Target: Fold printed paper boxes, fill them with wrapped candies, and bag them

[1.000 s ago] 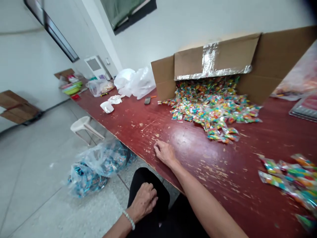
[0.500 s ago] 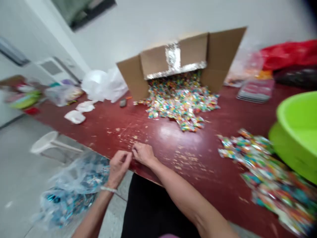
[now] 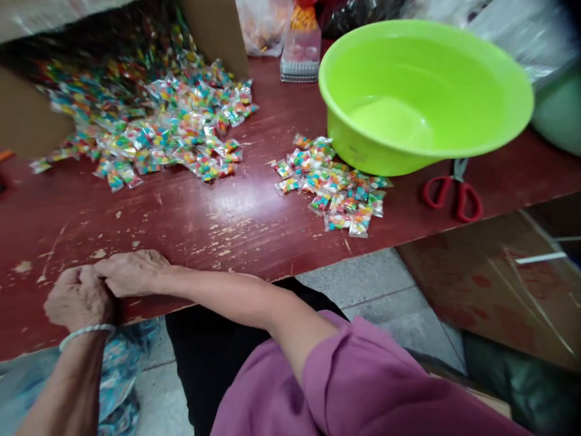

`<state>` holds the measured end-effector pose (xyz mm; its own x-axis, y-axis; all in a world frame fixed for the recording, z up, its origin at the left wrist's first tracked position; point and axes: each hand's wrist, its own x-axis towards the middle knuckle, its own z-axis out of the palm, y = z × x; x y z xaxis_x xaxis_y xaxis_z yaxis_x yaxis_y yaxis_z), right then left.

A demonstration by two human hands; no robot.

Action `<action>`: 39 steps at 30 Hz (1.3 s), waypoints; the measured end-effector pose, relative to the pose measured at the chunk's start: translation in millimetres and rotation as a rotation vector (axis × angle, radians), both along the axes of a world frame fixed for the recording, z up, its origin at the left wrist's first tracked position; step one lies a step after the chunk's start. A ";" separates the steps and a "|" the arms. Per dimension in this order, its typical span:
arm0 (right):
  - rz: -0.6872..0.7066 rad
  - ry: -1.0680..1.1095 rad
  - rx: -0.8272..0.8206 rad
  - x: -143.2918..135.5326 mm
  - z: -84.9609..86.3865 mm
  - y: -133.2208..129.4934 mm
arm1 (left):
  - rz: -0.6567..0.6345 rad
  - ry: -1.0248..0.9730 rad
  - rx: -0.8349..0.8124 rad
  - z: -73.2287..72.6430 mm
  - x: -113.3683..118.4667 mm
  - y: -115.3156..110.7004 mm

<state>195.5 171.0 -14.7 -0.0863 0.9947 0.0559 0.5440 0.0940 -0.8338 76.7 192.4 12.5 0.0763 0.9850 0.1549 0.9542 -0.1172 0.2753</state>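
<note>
My left hand (image 3: 80, 298) rests at the table's near edge with its fingers curled in. Right against it lies my right hand (image 3: 132, 272), also closed. The two meet at the fingertips, and whatever they may hold is hidden. Small clear packets of colourful candy (image 3: 177, 130) spill from an open cardboard box (image 3: 31, 112) beyond the hands. A second, smaller pile of candy packets (image 3: 336, 188) lies farther right, beside a green plastic basin (image 3: 363, 148).
Red-handled scissors (image 3: 460, 197) lie by the basin, their blades partly under it. Clear plastic trays (image 3: 300, 60) and a plastic bag (image 3: 263, 27) stand at the back. Below the worn red table (image 3: 254, 224) are a large carton (image 3: 494, 290) and a bag of blue packets (image 3: 120, 375).
The view has swung to the right, bringing the whole basin, the scissors and the carton into sight. My hands stay together at the table edge, their fingers now more tightly curled.
</note>
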 end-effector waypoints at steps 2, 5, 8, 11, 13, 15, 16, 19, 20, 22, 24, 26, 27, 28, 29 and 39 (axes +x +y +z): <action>-0.012 -0.061 0.102 7.0 3.4 -20.5 | -0.037 0.071 0.044 0.0 1.1 -1.7; -0.008 -0.148 0.263 30.8 5.5 -89.1 | 0.007 0.197 0.078 -0.8 3.2 -0.4; -0.127 -0.323 0.389 76.1 5.2 -197.5 | 0.071 0.279 0.012 1.2 5.0 2.4; -0.461 -0.542 0.357 136.5 10.2 -302.7 | 0.075 0.290 -0.021 5.7 6.6 2.2; -0.713 -0.661 0.305 173.7 16.2 -347.7 | 0.091 0.275 -0.025 9.3 7.9 -0.1; -0.855 -0.754 0.207 201.3 20.2 -366.4 | 0.084 0.253 -0.040 13.1 9.0 -3.7; -0.882 -0.794 0.156 211.0 20.4 -367.0 | 0.068 0.241 -0.046 15.0 9.3 -5.7; -0.887 -0.880 0.029 227.5 14.1 -348.2 | 0.012 0.197 -0.056 19.4 8.3 -10.9; -0.887 -0.897 0.002 230.9 10.7 -339.4 | 0.003 0.184 -0.058 20.3 7.4 -12.0; -0.890 -0.916 -0.030 237.3 4.3 -324.0 | -0.006 0.159 -0.064 21.3 5.4 -13.3; -0.896 -0.930 -0.050 244.7 0.5 -313.5 | 0.000 0.139 -0.065 21.4 3.6 -13.9; -0.909 -0.943 -0.063 251.8 -0.3 -307.2 | 0.014 0.126 -0.066 21.3 2.5 -14.3; -0.920 -0.950 -0.068 254.7 0.1 -305.1 | 0.018 0.121 -0.068 21.1 2.1 -14.4; -0.927 -0.958 -0.070 256.8 0.6 -303.4 | 0.019 0.115 -0.073 20.8 1.8 -14.5; -0.929 -0.967 -0.070 258.2 1.2 -302.1 | 0.013 0.110 -0.079 20.2 1.3 -14.5; -0.925 -1.000 -0.043 256.6 -1.0 -300.3 | -0.006 0.098 -0.116 7.8 -8.5 -9.9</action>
<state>452.2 -129.3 -15.8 0.6217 0.7097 0.3315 0.7613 -0.6470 -0.0428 68.2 182.5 20.3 0.0911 0.9954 0.0312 0.9765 -0.0954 0.1932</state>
